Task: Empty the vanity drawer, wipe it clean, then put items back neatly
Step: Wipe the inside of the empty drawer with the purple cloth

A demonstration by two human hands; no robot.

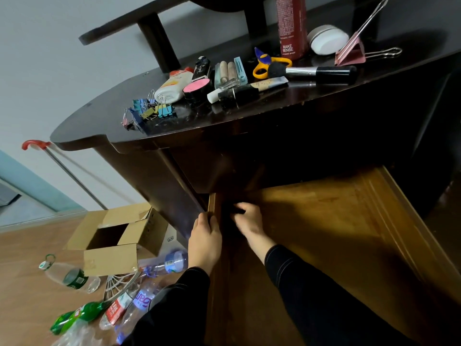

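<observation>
Where the drawer (324, 221) runs under the table (224, 126), shadow swallows its back. Left hand (204, 236) curls over its left wall; right hand (249, 221), just inside that corner, grips a dark wad (230, 210) I can't identify.

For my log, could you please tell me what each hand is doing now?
Left hand: grips the drawer's side wall.
Right hand: grips a dark cloth inside the drawer.

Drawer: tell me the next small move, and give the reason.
Probably sweep the dark cloth rightward across the floor of the drawer. The right hand holds it in the far left corner, the left hand grips the drawer's left wall, the bare wood shows no items, and the cosmetics lie on the vanity top.
</observation>
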